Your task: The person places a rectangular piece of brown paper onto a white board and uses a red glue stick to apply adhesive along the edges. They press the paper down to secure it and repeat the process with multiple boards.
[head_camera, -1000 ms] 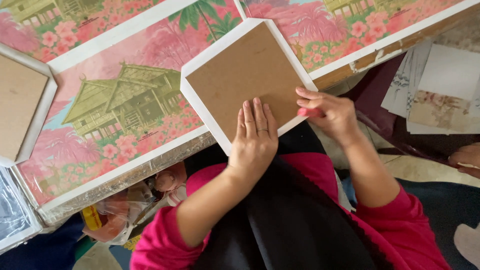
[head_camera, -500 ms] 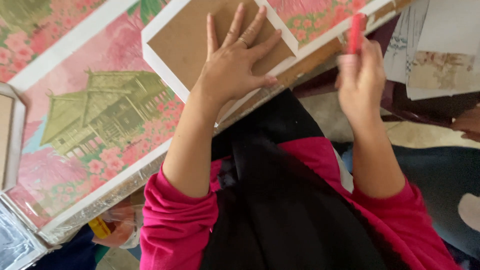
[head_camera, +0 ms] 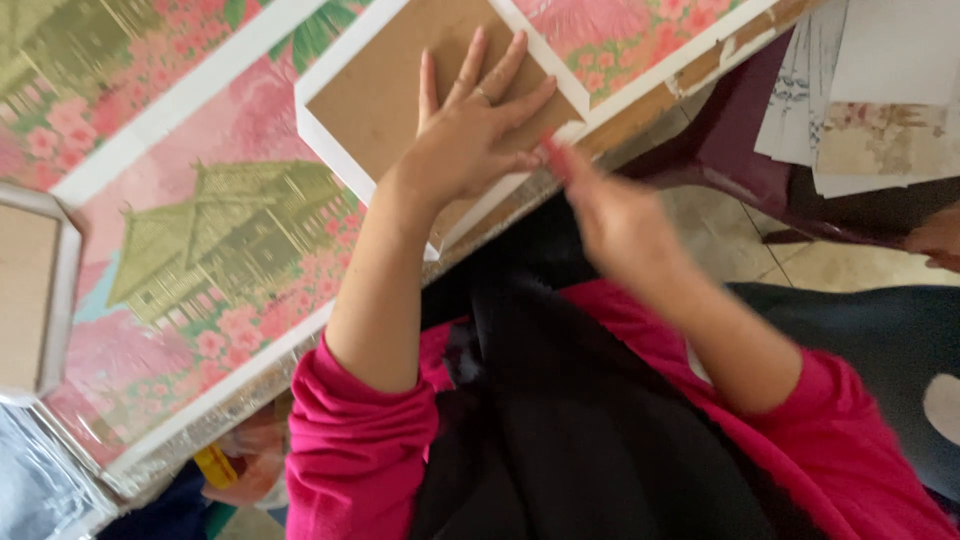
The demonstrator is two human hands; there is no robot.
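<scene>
A white picture frame (head_camera: 325, 140) lies face down on the table, its brown backing board (head_camera: 385, 90) showing. My left hand (head_camera: 470, 125) presses flat on that board, fingers spread, with a ring on one finger. My right hand (head_camera: 610, 215) is blurred at the frame's near right edge and grips a small red tool (head_camera: 553, 155) whose tip touches the frame's border. Both arms wear pink sleeves (head_camera: 345, 460).
The table carries a pink floral cloth (head_camera: 200, 250) with a green house pattern. Another face-down frame (head_camera: 35, 290) lies at the left edge. A stack of papers (head_camera: 880, 90) rests on a dark red chair (head_camera: 740, 150) at the right. Clear plastic (head_camera: 30, 490) sits bottom left.
My right hand came down from beside the frame and brought the red tool to the frame's near edge. My left hand stayed pressed on the backing board.
</scene>
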